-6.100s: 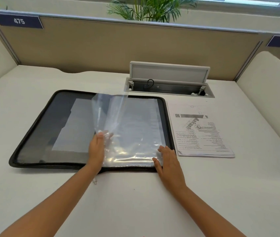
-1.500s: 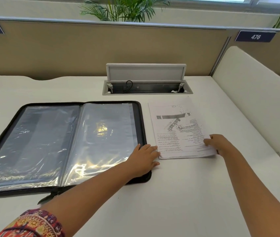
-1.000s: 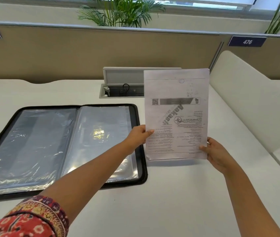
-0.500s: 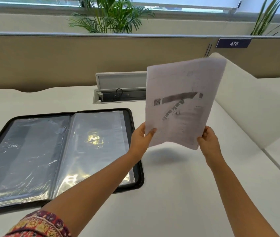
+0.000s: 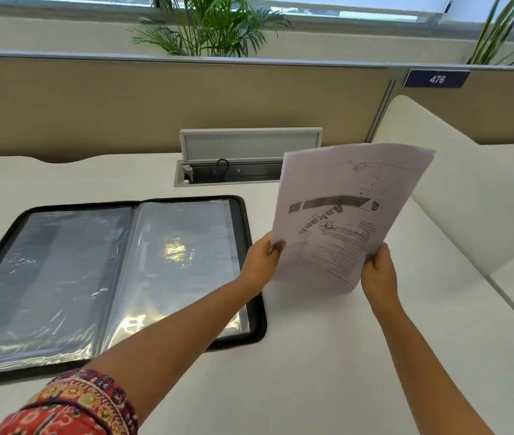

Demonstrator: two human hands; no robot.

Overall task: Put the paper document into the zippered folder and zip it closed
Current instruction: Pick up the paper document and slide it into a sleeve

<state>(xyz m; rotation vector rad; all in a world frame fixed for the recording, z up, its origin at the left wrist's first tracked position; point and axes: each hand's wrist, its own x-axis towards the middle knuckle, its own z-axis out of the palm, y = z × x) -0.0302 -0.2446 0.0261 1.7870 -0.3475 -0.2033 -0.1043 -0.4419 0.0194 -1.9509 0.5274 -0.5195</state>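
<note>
In the head view, the left hand is pinching the lower left edge of the paper document, thumb in front, fingers closed behind. The right hand is gripping its lower right corner the same way. The stapled sheets are hanging tilted above the white desk, right of the zippered folder, which is lying open and flat with its clear sleeves showing.

White desk; open zippered folder lies flat on it
</note>
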